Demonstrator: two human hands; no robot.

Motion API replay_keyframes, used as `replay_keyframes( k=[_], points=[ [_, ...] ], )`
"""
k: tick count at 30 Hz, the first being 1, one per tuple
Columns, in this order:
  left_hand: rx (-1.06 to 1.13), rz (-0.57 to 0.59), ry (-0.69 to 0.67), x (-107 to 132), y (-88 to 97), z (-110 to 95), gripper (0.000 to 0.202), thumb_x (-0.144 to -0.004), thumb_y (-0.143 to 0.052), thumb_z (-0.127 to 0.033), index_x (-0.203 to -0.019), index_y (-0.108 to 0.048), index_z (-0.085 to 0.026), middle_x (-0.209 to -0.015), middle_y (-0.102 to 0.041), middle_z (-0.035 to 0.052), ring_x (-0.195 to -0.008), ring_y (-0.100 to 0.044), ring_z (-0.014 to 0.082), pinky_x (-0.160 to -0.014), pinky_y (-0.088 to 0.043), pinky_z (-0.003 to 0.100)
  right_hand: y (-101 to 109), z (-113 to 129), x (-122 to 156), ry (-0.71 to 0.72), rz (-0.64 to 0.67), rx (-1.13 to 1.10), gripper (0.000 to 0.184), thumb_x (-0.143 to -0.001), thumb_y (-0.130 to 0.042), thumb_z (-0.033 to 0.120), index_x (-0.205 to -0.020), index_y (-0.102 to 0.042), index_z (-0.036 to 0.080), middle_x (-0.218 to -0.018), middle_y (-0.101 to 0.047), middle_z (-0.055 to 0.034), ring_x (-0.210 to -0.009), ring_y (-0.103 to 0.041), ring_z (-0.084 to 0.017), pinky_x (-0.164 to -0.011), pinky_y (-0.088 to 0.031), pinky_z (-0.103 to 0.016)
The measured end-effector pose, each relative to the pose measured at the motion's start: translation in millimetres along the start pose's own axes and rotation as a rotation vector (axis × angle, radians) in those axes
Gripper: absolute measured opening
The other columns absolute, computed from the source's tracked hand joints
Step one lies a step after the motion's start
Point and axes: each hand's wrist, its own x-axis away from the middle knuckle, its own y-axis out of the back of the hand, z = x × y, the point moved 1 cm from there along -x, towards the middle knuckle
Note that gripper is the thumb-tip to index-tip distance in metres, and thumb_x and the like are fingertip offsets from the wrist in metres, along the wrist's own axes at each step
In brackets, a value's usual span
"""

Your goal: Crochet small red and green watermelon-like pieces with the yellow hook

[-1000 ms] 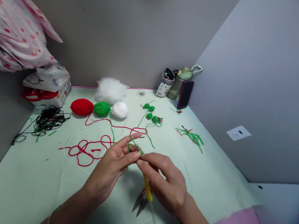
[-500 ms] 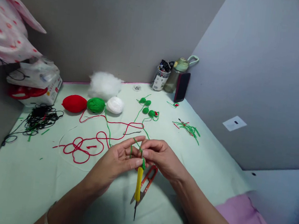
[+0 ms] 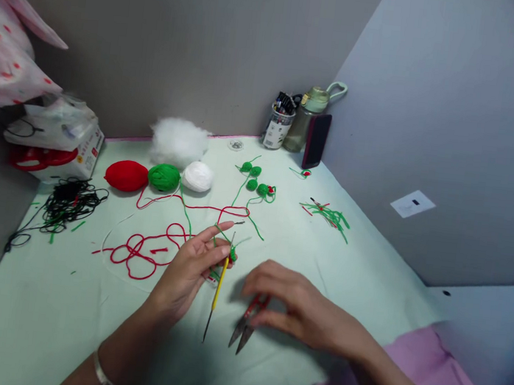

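My left hand (image 3: 197, 260) is closed on a crochet hook (image 3: 220, 283) with a yellow grip, which slants down toward me. A small green crocheted piece (image 3: 233, 253) is pinched at the same fingertips, and green yarn runs over the raised index finger. My right hand (image 3: 292, 297) hovers over orange-red thread snips (image 3: 245, 326) on the table, its thumb and fingers apart around the handles. The blades point toward me. Part of the snips' handle is hidden under the fingers.
Behind my hands lie red yarn (image 3: 126, 176), green yarn (image 3: 164, 178), white yarn (image 3: 197, 177) and white stuffing (image 3: 179, 141). Small green crocheted balls (image 3: 254, 171) and yarn scraps (image 3: 330, 215) lie beyond. A phone (image 3: 316, 141), a pen cup (image 3: 277, 127) and a bottle (image 3: 297, 132) stand at the back.
My right hand has left the green piece and moved down and right over the snips. My left hand has shifted a little left with the hook and piece.
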Motion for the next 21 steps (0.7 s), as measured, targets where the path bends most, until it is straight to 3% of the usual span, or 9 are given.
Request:
replay_keyframes(
  k=[2,5,8,10,13,15,17,21],
  points=[
    [0.005,0.007,0.010,-1,1.8,-1,0.068,-0.074,-0.090,-0.026,-0.137,-0.066,-0.015,-0.074,-0.065,-0.0038,-0.072,-0.061,0.0132,-0.074,-0.047,0.025,-3,-3,11,0.041,0.169,0.148,0.027,-0.098,-0.072,0.023,-0.124,-0.069,0.024,-0.114,-0.072,-0.0082,-0.104,-0.067,-0.022,-0.090,-0.055,-0.036],
    [0.001,0.027,0.006,-1,3.4,-1,0.068,-0.077,-0.088,-0.025,-0.140,-0.064,-0.015,-0.075,-0.065,-0.0039,-0.071,-0.060,0.0124,-0.073,-0.047,0.024,-11,-11,25,0.008,0.138,0.365,0.016,-0.100,-0.062,0.010,-0.102,-0.070,0.024,-0.092,-0.068,-0.0026,-0.084,-0.061,-0.020,-0.084,-0.051,-0.035],
    [-0.007,0.047,-0.009,0,3.8,0,0.069,-0.080,-0.087,-0.026,-0.143,-0.062,-0.015,-0.077,-0.067,-0.0029,-0.071,-0.060,0.0118,-0.072,-0.046,0.023,-13,-15,31,-0.051,0.162,0.429,0.017,-0.099,-0.058,0.008,-0.105,-0.067,0.022,-0.092,-0.064,-0.0032,-0.078,-0.058,-0.019,-0.073,-0.047,-0.032],
    [-0.007,0.049,-0.025,1,3.4,0,0.068,-0.080,-0.087,-0.026,-0.142,-0.062,-0.016,-0.078,-0.067,-0.0031,-0.071,-0.060,0.0111,-0.071,-0.046,0.023,-8,-14,31,-0.138,0.160,0.336,0.021,-0.096,-0.059,0.008,-0.112,-0.065,0.021,-0.099,-0.062,-0.0044,-0.075,-0.058,-0.016,-0.067,-0.046,-0.030],
    [-0.012,0.055,-0.027,2,1.2,-1,0.070,-0.078,-0.089,-0.025,-0.142,-0.063,-0.016,-0.077,-0.067,-0.0039,-0.071,-0.060,0.0107,-0.071,-0.045,0.022,5,-13,27,-0.228,0.050,0.151,0.023,-0.095,-0.058,0.013,-0.116,-0.062,0.020,-0.103,-0.059,-0.0045,-0.077,-0.058,-0.015,-0.070,-0.048,-0.029],
    [-0.018,0.079,-0.015,4,-0.9,-1,0.073,-0.076,-0.090,-0.025,-0.143,-0.062,-0.015,-0.079,-0.068,-0.0026,-0.073,-0.061,0.0114,-0.072,-0.046,0.023,11,-13,23,-0.256,-0.067,0.039,0.016,-0.102,-0.053,0.022,-0.117,-0.061,0.021,-0.101,-0.061,-0.0043,-0.082,-0.059,-0.016,-0.075,-0.049,-0.030],
    [-0.025,0.112,-0.007,5,-2.7,-1,0.074,-0.076,-0.091,-0.026,-0.143,-0.062,-0.014,-0.080,-0.069,-0.0014,-0.074,-0.062,0.0120,-0.073,-0.045,0.024,13,-14,19,-0.268,-0.152,-0.077,0.022,-0.108,-0.049,0.034,-0.118,-0.063,0.022,-0.101,-0.065,-0.0048,-0.086,-0.061,-0.017,-0.078,-0.049,-0.031],
    [-0.024,0.161,-0.001,6,-3.7,3,0.070,-0.078,-0.090,-0.026,-0.142,-0.064,-0.016,-0.080,-0.068,-0.0018,-0.073,-0.061,0.0114,-0.073,-0.045,0.024,8,-14,9,-0.281,-0.172,-0.218,0.033,-0.109,-0.049,0.047,-0.119,-0.067,0.022,-0.104,-0.070,-0.0054,-0.089,-0.062,-0.018,-0.080,-0.048,-0.031]
  ],
)
